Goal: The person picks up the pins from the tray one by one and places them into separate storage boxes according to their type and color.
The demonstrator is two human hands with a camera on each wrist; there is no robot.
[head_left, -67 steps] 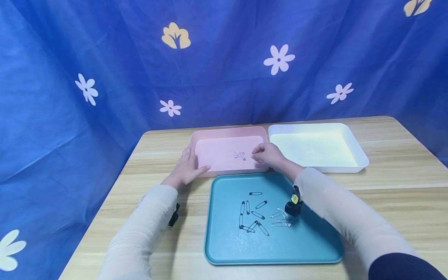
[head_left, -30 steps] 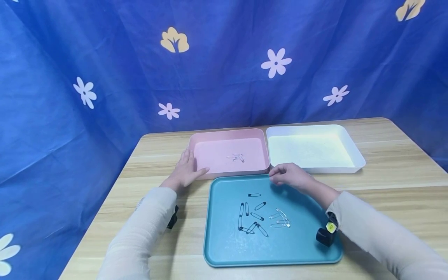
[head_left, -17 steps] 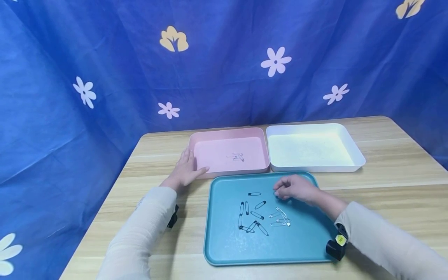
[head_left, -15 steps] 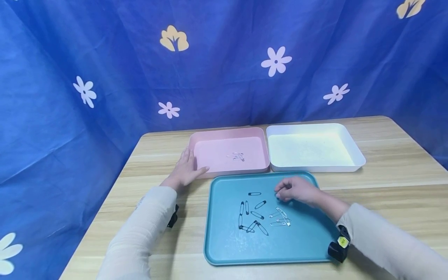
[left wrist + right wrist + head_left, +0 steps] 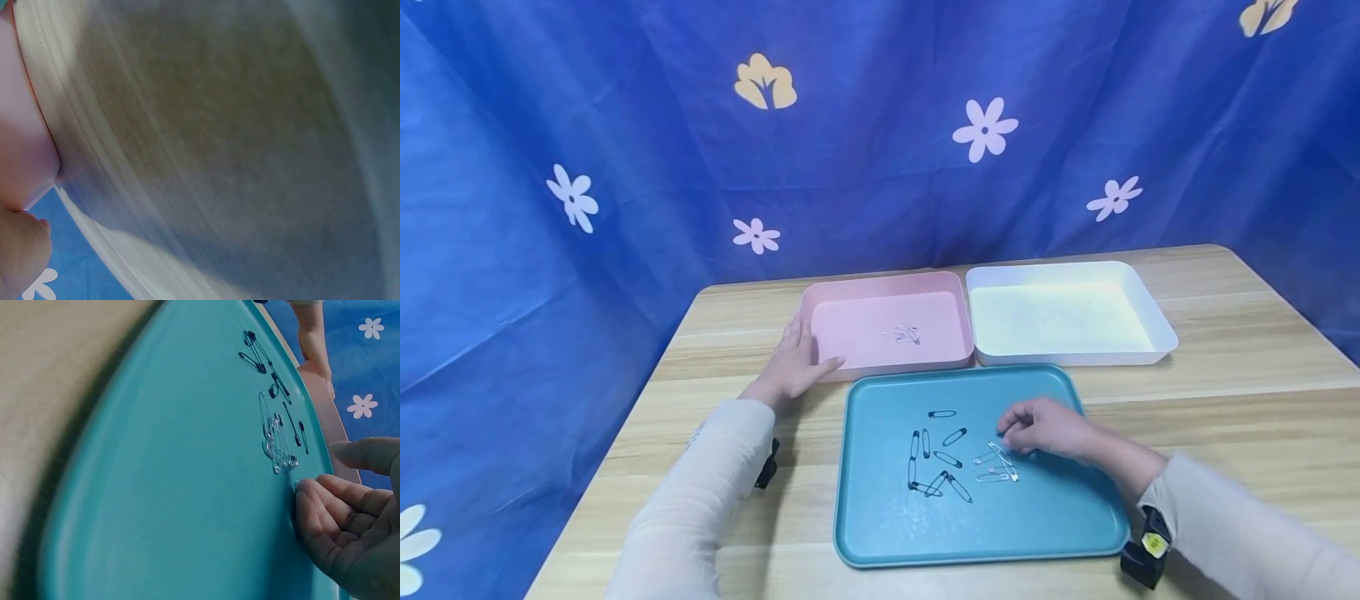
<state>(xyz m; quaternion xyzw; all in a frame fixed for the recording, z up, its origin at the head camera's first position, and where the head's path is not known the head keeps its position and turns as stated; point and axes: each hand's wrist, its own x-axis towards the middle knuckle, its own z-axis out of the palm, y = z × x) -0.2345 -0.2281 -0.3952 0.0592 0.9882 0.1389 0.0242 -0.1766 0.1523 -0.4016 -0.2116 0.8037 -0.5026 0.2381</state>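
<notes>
My left hand [image 5: 792, 364] rests on the left front corner of a pink tray [image 5: 887, 369], its fingers along the side and the thumb on the front rim. Several silver safety pins [image 5: 907, 335] lie in that tray. Over the teal tray [image 5: 1037, 533], my right hand [image 5: 1047, 429] hovers just beside a small heap of silver safety pins [image 5: 997, 463]. In the right wrist view the right hand [image 5: 356, 519] has loosely bent fingers, the thumb apart from them and nothing between. Several black safety pins [image 5: 947, 459] are spread to the left of the silver heap.
A white tray [image 5: 1067, 358] stands to the right of the pink one, behind the teal tray. All three are on a wooden table [image 5: 1247, 367]. A blue flowered cloth [image 5: 865, 167] hangs behind. The left wrist view shows mostly blurred tabletop [image 5: 206, 125].
My right hand has come back from over the pink tray, across the teal tray's far edge, to the silver safety pins. The left hand has stayed on the pink tray.
</notes>
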